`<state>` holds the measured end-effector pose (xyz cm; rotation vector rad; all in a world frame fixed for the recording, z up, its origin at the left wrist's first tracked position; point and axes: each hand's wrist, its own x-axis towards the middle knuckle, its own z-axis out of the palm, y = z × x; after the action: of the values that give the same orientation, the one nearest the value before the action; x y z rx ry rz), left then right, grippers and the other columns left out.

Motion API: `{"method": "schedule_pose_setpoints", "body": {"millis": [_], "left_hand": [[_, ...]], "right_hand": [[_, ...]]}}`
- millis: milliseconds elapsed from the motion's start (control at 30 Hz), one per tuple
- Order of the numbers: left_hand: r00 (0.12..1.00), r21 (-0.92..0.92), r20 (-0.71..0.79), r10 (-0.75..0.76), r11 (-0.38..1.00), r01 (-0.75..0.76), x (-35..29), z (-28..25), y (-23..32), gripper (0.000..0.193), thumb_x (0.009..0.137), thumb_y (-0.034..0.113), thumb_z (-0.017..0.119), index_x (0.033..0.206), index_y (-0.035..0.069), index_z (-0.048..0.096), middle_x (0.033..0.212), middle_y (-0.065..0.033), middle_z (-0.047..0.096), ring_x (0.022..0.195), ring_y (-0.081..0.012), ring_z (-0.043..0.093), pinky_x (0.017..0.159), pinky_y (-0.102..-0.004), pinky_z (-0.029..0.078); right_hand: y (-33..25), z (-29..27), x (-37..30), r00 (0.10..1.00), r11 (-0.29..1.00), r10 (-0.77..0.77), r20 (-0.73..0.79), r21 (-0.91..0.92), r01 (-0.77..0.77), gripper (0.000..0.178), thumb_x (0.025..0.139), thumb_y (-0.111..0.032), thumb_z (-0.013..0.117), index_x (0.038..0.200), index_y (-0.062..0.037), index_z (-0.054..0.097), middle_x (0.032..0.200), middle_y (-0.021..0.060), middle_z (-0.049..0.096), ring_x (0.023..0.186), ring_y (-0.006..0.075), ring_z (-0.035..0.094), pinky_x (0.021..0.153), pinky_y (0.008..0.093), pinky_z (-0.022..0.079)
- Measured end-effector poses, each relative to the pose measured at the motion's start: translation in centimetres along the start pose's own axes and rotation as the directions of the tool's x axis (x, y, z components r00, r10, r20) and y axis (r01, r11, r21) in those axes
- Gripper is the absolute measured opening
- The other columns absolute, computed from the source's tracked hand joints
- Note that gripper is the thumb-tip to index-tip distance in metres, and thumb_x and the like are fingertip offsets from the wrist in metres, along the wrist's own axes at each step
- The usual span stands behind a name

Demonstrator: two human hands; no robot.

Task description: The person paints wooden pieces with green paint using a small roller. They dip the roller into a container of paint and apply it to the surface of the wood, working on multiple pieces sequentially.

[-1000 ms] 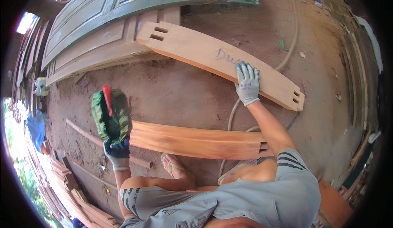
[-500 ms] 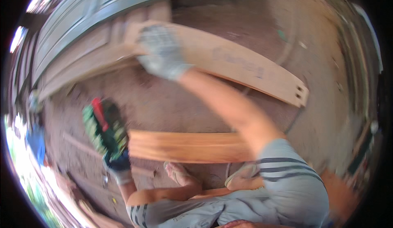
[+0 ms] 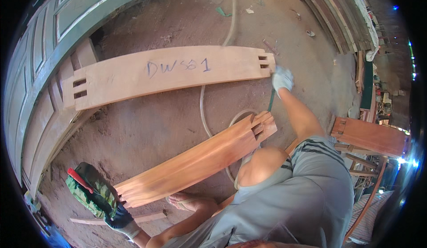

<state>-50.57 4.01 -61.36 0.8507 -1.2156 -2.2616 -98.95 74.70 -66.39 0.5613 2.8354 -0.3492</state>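
My left hand (image 3: 122, 220), in a dark glove with a pale cuff, is closed on the lower end of a camouflage-patterned bundle (image 3: 98, 200). A red handle-like piece (image 3: 81, 180) lies along the bundle; what is inside it I cannot make out. My right hand (image 3: 283, 79), in a whitish glove, is at the right end of a long pale wooden board (image 3: 124, 79). Its fingers are blurred. The board is slightly curved, has slots at both ends and handwriting on its face. Between my hands lies a reddish-brown plank (image 3: 191, 161) with notched ends.
A grey-green panelled door (image 3: 84, 14) and brown panelled woodwork (image 3: 42, 130) stand at the left. A pale hose (image 3: 203, 112) runs over the dirt floor. Stacked boards (image 3: 331, 14) lie at the far right. A reddish plank (image 3: 371, 136) rests on a wooden stand nearer me.
My right hand has gone from the pale board's left part to its right end. The view has swung right. The camouflage bundle stays in my left hand.
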Motion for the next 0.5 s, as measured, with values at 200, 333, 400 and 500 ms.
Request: {"method": "schedule_pose_setpoints", "body": {"millis": [200,333,400,500], "left_hand": [[0.991,0.042,0.015,-0.135,0.99,0.134,0.8,-4.5,-0.2,0.072,0.104,0.046,0.053,0.155,-0.005,0.052,0.138,-0.0296,0.07,0.106,-0.041,0.076,0.08,-0.0439,0.065],[0.959,-0.161,-0.272,-0.079,0.986,0.035,3.1,0.5,-2.6,0.061,0.106,0.05,0.052,0.149,0.007,0.063,0.143,-0.0178,0.071,0.108,-0.0339,0.074,0.086,-0.0498,0.062],[0.996,-0.168,-0.084,-0.036,0.985,0.021,3.3,5.3,-3.7,0.053,0.108,0.035,0.056,0.153,0.008,0.062,0.148,-0.0143,0.069,0.127,-0.0338,0.069,0.105,-0.0516,0.057],[0.994,-0.249,-0.01,-0.112,0.963,0.106,3.8,6.6,-4.6,0.057,0.104,0.035,0.061,0.155,0.009,0.059,0.153,-0.0132,0.066,0.135,-0.0369,0.066,0.112,-0.0554,0.054]], "right_hand": [[-14.7,6.0,-2.5,0.623,0.743,-0.629,-0.465,-0.125,0.657,0.05,0.106,-0.037,0.063,0.144,-0.0035,0.063,0.151,0.0237,0.06,0.142,0.0428,0.055,0.122,0.0545,0.04],[-25.4,9.8,-4.1,0.296,0.336,-0.91,-0.29,-0.097,0.937,0.065,0.109,-0.049,0.056,0.16,-0.0083,0.055,0.168,0.023,0.048,0.153,0.0451,0.046,0.129,0.0595,0.031],[-25.4,10.6,-2.2,0.457,0.487,-0.856,-0.242,-0.081,0.87,0.068,0.111,-0.053,0.051,0.164,-0.0094,0.052,0.172,0.0224,0.044,0.157,0.046,0.042,0.131,0.062,0.026],[-29.6,10.9,-0.2,0.706,0.744,-0.66,-0.257,-0.099,0.66,0.07,0.113,-0.056,0.045,0.165,-0.0098,0.051,0.175,0.0224,0.041,0.161,0.0471,0.036,0.133,0.0648,0.021]]}}
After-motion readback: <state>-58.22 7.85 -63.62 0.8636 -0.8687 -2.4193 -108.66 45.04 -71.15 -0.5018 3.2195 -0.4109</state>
